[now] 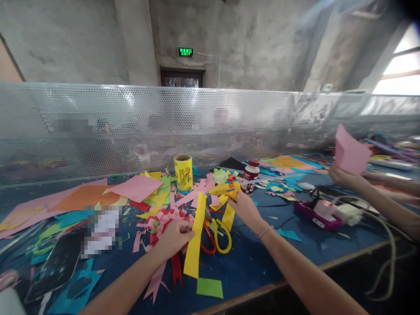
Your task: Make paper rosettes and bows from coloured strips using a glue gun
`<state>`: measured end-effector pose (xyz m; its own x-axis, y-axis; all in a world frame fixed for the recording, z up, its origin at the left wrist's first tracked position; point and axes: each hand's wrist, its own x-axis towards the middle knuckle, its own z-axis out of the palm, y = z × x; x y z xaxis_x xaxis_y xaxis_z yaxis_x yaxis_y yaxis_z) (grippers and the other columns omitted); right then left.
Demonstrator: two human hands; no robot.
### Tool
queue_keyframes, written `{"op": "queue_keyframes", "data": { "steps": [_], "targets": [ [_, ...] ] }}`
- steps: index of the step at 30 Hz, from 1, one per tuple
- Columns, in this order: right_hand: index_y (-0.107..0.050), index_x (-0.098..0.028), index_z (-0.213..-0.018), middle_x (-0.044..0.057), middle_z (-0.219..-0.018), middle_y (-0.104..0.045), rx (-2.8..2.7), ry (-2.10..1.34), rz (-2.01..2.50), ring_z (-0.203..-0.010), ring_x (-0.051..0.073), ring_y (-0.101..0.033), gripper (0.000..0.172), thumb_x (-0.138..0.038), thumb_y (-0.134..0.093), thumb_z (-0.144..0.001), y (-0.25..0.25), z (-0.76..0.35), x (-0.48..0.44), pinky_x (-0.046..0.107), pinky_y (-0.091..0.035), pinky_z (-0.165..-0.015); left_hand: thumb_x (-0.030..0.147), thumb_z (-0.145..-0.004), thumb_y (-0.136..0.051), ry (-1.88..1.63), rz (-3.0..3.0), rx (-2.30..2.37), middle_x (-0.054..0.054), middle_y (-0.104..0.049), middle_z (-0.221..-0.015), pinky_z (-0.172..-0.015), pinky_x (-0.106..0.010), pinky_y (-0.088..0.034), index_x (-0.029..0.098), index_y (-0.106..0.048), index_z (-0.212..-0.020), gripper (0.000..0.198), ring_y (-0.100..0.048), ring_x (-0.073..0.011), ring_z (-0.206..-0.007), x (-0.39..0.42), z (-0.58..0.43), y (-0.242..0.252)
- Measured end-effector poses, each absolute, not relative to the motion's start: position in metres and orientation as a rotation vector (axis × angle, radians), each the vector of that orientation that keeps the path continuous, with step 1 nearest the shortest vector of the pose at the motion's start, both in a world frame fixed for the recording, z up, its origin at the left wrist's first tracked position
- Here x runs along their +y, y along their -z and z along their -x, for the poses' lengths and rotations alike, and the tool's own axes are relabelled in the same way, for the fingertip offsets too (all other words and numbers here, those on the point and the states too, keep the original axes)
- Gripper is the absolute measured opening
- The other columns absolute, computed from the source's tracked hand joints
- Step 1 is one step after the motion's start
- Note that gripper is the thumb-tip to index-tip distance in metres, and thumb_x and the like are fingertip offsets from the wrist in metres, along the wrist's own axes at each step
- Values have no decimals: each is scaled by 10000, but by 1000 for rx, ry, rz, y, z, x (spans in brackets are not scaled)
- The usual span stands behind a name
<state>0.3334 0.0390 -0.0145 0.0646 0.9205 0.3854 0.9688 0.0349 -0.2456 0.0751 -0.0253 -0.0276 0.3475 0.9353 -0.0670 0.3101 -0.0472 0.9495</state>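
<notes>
My left hand (174, 235) is closed in a pinch on a pink and red paper flower (164, 218), beside a long yellow paper strip (195, 238) that lies on the blue table. My right hand (244, 206) is closed around a yellow glue gun (225, 190), held above the paper pile just in front of a small bottle with a red cap (250, 176). Red and yellow scissors (215, 236) lie between my two forearms.
A yellow roll (183, 172) stands behind the paper scraps. Pink and orange sheets (98, 194) lie at the left, a dark phone (61, 264) near the front left. At the right, another person's hands hold pink paper (350, 154) above a pink device (323, 212) with cables. A perforated metal screen (131, 127) bounds the table's far side.
</notes>
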Motion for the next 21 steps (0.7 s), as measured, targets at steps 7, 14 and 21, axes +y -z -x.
{"op": "queue_keyframes", "data": {
  "steps": [7, 14, 21],
  "targets": [
    [-585, -140, -837, 94, -825, -654, -1865, 131, 1919, -751, 197, -617, 160, -271, -492, -839, 15, -334, 39, 260, -361, -621, 335, -671, -562, -790, -1549, 1133, 16, -564, -495, -426, -225, -357, 183, -564, -627, 158, -520, -125, -422, -24, -74, 29],
    [-587, -132, -881, 123, -862, -675, -1855, 120, 1931, -778, 225, -635, 185, -280, -483, -839, 11, -334, 35, 278, -381, -631, 340, -633, -654, -866, -1411, 1107, 15, -571, -502, -380, -222, -361, 179, -590, -633, 174, -504, -117, -369, -29, -77, 22],
    [-481, -101, -1155, 158, -967, -675, -1657, 92, 1960, -893, 267, -641, 476, -427, -534, -812, -1, -339, 27, 291, -412, -671, 313, -569, -730, -1091, -1286, 1114, -1, -616, -599, -499, -227, -447, 151, -637, -637, 199, -583, -135, -531, -21, -71, 20]
  ]
}}
